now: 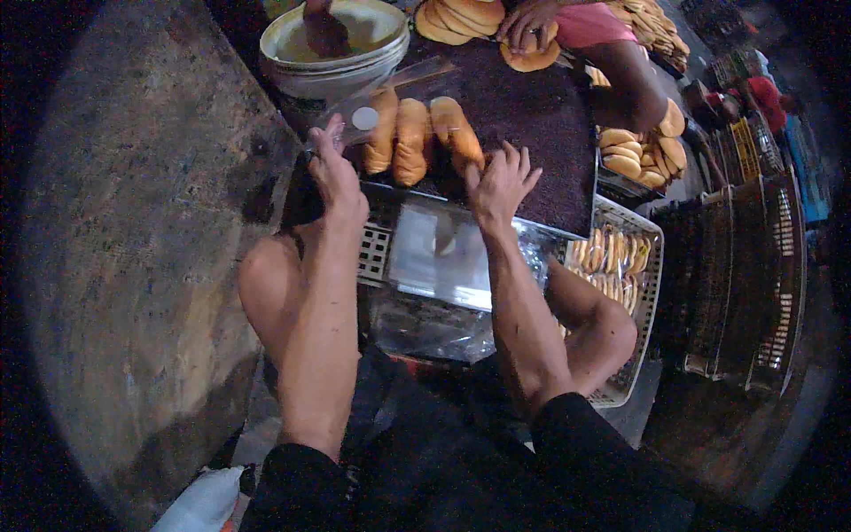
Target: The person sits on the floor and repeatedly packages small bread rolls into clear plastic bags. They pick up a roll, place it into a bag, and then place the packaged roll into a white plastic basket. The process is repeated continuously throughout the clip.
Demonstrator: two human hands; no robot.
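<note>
Three long golden bread rolls lie side by side on a dark, rough-topped table (pixel 554 133): a left roll (pixel 381 142), a middle roll (pixel 410 146) and a right roll (pixel 454 129). My left hand (pixel 339 177) holds the edge of a clear plastic bag (pixel 403 89) with a white round mark. The bag stretches over the upper part of the rolls; whether any roll is inside it I cannot tell. My right hand (pixel 502 188) has its fingers spread, its thumb side touching the lower end of the right roll.
Clear plastic bags (pixel 439 248) lie stacked before me over a crate. A white crate (pixel 654 293) at right holds bagged breads. Across the table, another person's hand (pixel 529 22) rests on round flat bread (pixel 530 55). A large basin (pixel 332 66) stands far left; dark crates (pixel 727 284) stand right.
</note>
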